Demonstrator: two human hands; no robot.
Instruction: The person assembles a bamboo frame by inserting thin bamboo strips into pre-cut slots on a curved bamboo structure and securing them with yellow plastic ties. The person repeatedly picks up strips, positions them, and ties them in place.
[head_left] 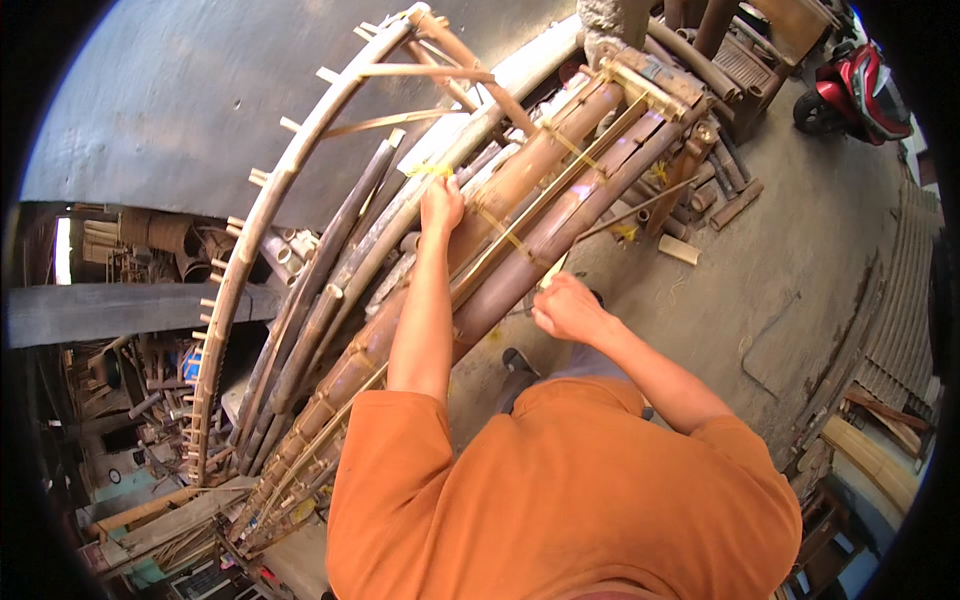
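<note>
In front of me two thick brown bamboo poles [560, 226] lie side by side, sloping from lower left to upper right, with thin yellowish ties across them. My left hand [442, 205] is closed over the far side of the poles, its fingertips at a bright yellow twine [428, 169]. That twine lies against a pale bamboo pole [520, 78] behind. On the near side my right hand [574, 308] makes a fist. A short pale-yellow strip [553, 270] sticks out of it; the part inside the fist is hidden.
A curved bamboo ladder-like piece [262, 190] with pegs leans against the grey wall [180, 130]. Cut bamboo pieces [738, 203] lie on the concrete floor [800, 240] to the right. A red motorbike [868, 92] stands at the far right, near corrugated sheets [893, 290].
</note>
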